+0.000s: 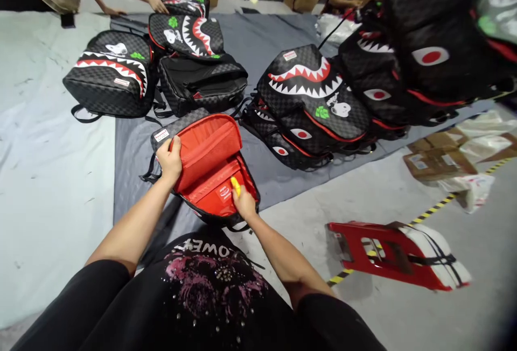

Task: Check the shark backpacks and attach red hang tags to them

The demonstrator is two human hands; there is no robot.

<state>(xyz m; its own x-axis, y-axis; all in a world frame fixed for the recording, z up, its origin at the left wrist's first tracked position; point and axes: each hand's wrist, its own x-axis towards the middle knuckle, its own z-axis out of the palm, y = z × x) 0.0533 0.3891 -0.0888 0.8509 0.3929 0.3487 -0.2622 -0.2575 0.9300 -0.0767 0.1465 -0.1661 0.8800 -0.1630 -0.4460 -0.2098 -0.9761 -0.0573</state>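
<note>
From here I see a black T-shirt [202, 324] with short sleeves [99, 294], pinkish-purple flowers [197, 292], glittery studs [224, 273] and white lettering [205, 247].

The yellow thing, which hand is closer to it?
Right. The right hand holds the yellow thing; the left hand is farther away, holding the lifted flap of the open bag.

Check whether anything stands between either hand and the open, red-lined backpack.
Nothing visible does. The left hand grips the raised flap of the backpack directly; the right hand, holding a yellow object, is over the red interior, with nothing else visible in between.
</note>
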